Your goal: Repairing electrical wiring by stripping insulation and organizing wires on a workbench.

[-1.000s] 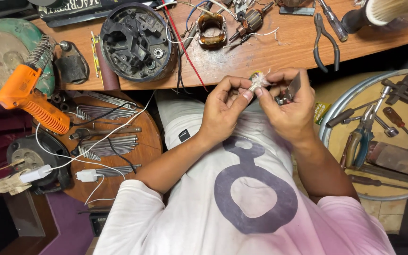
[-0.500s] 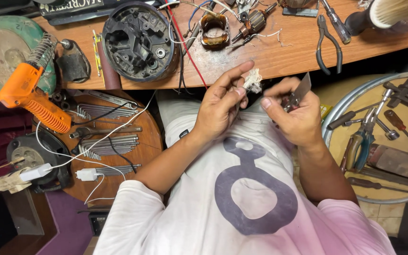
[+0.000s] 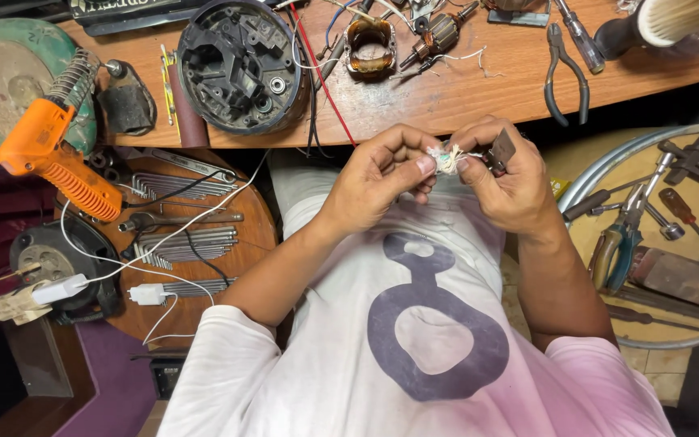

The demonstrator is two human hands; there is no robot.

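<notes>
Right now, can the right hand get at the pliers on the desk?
Probably yes: the pliers lie beyond the right hand with bare desk between. But its fingers pinch the small part and a dark tool, so they must let go.

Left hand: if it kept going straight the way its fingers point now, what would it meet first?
The left hand points its fingertips toward the right hand, pinching a small frayed bundle of wire and white fibre between them. That bundle comes first, already at its fingertips; directly behind it are the right hand's fingers. Depth looks about equal, though one view cannot confirm.
</notes>
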